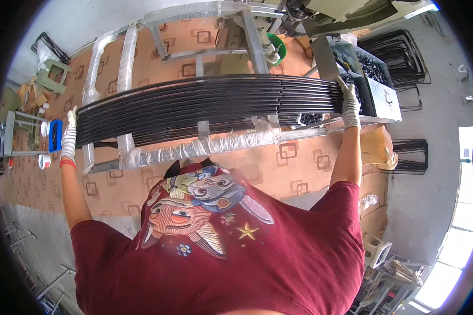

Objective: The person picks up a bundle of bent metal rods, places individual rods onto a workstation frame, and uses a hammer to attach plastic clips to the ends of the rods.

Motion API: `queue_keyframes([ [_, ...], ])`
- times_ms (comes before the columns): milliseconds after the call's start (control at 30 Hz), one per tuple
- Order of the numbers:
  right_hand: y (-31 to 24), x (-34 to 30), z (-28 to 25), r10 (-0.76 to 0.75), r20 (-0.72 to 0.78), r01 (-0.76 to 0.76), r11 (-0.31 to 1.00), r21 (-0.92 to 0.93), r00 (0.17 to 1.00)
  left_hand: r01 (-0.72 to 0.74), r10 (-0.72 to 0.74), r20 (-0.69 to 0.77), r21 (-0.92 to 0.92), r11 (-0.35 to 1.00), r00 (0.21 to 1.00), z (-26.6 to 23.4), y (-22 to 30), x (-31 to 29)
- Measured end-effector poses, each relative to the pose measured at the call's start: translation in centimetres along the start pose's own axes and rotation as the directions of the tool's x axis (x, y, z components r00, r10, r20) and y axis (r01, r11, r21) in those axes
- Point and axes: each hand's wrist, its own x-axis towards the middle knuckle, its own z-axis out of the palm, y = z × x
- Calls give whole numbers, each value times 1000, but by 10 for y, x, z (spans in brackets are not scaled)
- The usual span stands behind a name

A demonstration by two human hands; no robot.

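Rods (210, 100): lg. bundle, thin & blk., side by side, approx. 12 o'clock, spanning hand to hand above plastic-wrapped metal frame (125, 73); contact w/ frame unclear.
L hand (69, 137): 9 o'clock, gloved, red band (67, 163) at wrist; fingers grasping rods' L end.
R hand (350, 105): 2 o'clock, gloved; fingers grasping rods' R end.
Metal box (384, 98): 2 o'clock, just past R hand, w/ small blk. pcs. (372, 69)
Blue bin (59, 126): 9 o'clock, just past L hand.
Green basin (282, 48): approx. 1 o'clock, beyond rods.
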Motion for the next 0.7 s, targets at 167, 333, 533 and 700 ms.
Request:
queue_keyframes([
  [167,-2,0,5,-53,18,53,999,-4,998,-158,344,5,-881,446,939,-8,-65,-9],
  [333,-31,-11,59,184,-235,-127,963,236,954,322,258,272,-227,-919,927,-23,-102,-13],
  [533,-12,7,17,-309,-43,3,147,-989,950,148,-125,297,-746,-649,947,-65,-166,1],
  [700,1,-29,146,-648,300,312,-101,-945,700,-176,-449,54,-873,-455,892,-174,-289,-20],
])
